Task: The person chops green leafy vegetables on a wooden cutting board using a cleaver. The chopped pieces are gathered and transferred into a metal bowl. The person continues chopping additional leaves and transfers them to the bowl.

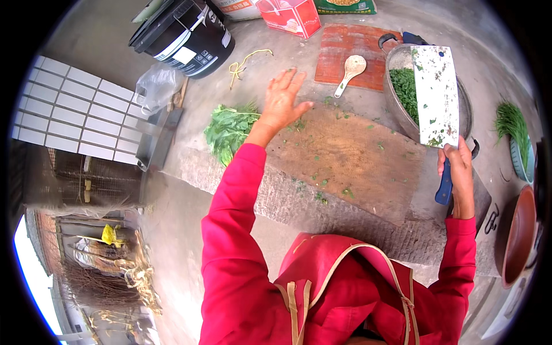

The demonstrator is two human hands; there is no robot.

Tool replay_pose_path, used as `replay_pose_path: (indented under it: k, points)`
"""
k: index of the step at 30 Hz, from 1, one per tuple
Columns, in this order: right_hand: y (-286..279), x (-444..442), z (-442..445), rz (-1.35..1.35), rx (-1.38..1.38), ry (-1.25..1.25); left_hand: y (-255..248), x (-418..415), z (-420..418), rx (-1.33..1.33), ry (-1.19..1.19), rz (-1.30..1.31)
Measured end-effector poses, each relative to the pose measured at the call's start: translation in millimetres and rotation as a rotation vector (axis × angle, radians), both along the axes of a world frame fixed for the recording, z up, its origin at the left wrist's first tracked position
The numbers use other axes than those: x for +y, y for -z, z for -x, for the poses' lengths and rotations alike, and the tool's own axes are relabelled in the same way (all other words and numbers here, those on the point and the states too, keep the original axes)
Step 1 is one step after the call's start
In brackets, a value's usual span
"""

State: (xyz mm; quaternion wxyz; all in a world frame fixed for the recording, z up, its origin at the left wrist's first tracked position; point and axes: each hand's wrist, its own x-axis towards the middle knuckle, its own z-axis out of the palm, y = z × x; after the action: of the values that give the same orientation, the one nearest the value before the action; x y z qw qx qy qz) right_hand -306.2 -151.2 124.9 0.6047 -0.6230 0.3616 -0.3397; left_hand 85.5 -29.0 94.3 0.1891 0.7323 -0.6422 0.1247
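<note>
My right hand (459,168) grips the blue handle of a cleaver (436,95), its broad blade flecked with green bits and partly covering a metal pot (465,108). Chopped greens (404,88) lie inside the pot. My left hand (282,100) is raised with fingers spread, holding nothing, beside a bunch of leafy greens (230,129). Between the hands lies a worn wooden cutting board (345,157) with scattered leaf scraps. A white spoon (351,73) heaped with a pale, grainy substance rests on a reddish board (336,47) behind it.
A black bucket (189,47), a clear plastic bag (157,88) and a yellow string (237,69) are at the upper left. A red box (293,19) stands at the back. Right of the pot are thin green stalks (513,120) in a blue basket (522,166) and a brown basin (519,237).
</note>
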Motion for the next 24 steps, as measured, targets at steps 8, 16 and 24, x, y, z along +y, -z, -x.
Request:
replay_pose_path:
  k: [8,16,24]
  points:
    - [32,28,-20,-0.099,0.13,-0.066,15,116,-107,-0.228,-0.437,-0.551]
    - [43,43,-34,-0.169,0.201,-0.058,32,113,-144,-0.162,-0.4,-0.744]
    - [39,61,-51,-0.196,0.269,-0.017,44,96,-176,0.023,-0.32,-0.802]
